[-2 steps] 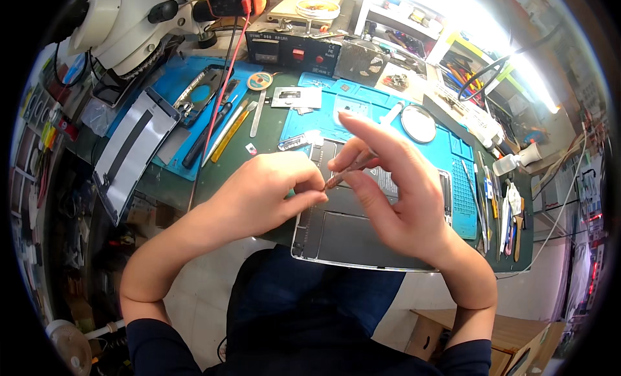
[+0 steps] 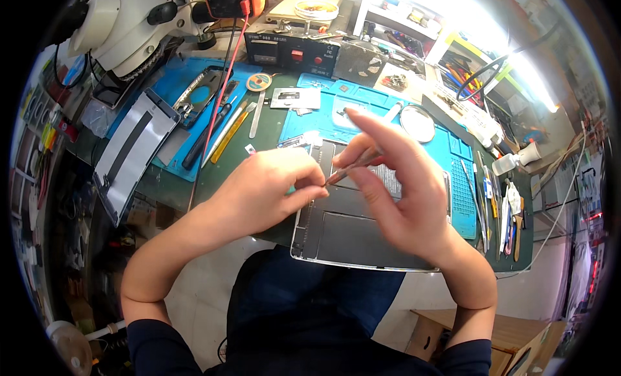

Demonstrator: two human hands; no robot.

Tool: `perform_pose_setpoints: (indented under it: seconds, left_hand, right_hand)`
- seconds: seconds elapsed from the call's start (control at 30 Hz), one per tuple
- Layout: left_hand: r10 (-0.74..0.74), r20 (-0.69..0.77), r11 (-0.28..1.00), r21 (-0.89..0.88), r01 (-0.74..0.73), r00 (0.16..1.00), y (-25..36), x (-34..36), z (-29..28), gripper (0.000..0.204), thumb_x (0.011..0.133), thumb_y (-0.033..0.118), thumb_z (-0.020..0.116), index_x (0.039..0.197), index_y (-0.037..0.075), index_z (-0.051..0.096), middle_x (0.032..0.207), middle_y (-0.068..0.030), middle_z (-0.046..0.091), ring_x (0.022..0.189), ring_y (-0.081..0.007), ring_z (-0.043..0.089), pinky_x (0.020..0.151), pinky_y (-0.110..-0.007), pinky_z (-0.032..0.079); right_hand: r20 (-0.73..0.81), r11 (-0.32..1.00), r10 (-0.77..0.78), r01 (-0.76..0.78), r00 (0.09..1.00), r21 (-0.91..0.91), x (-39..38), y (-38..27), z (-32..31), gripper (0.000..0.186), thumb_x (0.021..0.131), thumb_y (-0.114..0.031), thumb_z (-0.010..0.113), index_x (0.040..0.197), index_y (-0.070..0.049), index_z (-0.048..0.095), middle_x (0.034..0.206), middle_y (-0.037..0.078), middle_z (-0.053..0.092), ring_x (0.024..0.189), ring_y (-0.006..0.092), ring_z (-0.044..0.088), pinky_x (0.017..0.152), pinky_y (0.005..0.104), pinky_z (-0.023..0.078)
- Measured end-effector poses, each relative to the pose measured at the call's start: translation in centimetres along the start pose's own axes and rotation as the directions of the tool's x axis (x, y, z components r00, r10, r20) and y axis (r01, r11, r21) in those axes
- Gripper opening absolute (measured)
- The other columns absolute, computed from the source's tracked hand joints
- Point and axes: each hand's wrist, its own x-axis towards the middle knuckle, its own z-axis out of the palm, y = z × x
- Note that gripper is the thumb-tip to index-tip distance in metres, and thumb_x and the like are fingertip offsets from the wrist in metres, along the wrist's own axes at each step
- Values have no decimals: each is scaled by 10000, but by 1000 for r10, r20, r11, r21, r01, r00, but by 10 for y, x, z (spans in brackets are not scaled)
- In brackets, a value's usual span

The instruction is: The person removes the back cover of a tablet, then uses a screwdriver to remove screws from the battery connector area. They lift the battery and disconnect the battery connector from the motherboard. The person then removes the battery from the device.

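Observation:
Over an opened tablet (image 2: 362,237) with dark flat battery cells, both of my hands meet. My left hand (image 2: 268,185) is closed, thumb and forefinger pinched together; what sits in the pinch is too small to make out. My right hand (image 2: 407,182) grips a slim pointed tool (image 2: 349,169) between thumb and fingers, forefinger raised. The tool slants down to the left, its tip at my left fingertips. Its exact kind is unclear, and my right hand hides part of it and of the tablet.
A blue repair mat (image 2: 462,211) lies under and behind the tablet. Left are a screwdriver (image 2: 197,146), a yellow-handled tool (image 2: 229,140), a solder reel (image 2: 259,82) and a detached screen panel (image 2: 139,146). A microscope (image 2: 132,36) stands back left; several hand tools (image 2: 511,214) lie right.
My right hand has shifted slightly to the right and down, and the tool's angle has altered a little. My left hand has barely moved.

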Motion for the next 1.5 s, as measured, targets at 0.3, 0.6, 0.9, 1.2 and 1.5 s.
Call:
perform_pose_setpoints:
  seconds: [0.3,0.6,0.9,1.2,1.5]
  left_hand:
    - [309,-167,851,489,-194,936,-40,99,15,101,940,168,731,958,70,718,943,-100,686,963,-324,667,852,-426,534]
    - [345,-118,882,380,-279,931,-65,124,31,80,899,79,742,958,26,735,933,-135,684,963,-341,666,876,-428,521]
    - [244,-116,925,326,-195,963,-19,106,32,106,923,75,752,1002,17,712,921,-112,687,792,-245,654,756,-386,510]
    - [243,103,945,200,-259,965,12,69,34,118,928,124,749,1018,51,723,970,-120,709,930,-339,680,837,-431,532]
    - [330,201,923,133,-360,922,29,55,46,297,860,126,823,1120,41,706,1117,-112,687,1037,-331,656,903,-418,544]
  right_hand:
    - [-418,906,323,-405,849,-123,-44,13,-94,523,1000,-83,714,1492,-34,543,1031,49,703,904,96,651,801,261,528]
    - [-463,518,533,-706,708,-483,-155,45,-163,382,902,-92,771,1277,-31,724,909,70,697,721,133,646,690,302,540]
    - [-512,414,449,-678,732,-607,-177,56,-170,288,918,-141,761,1180,-26,721,981,133,745,852,283,730,768,404,577]
    - [-445,258,536,-641,717,-723,-183,41,-152,282,909,-111,703,1190,-98,708,962,94,745,873,309,734,771,436,579]
    - [-280,631,388,-475,878,-614,-159,0,-139,129,885,-62,732,1012,-84,745,978,75,649,836,278,694,732,399,563]
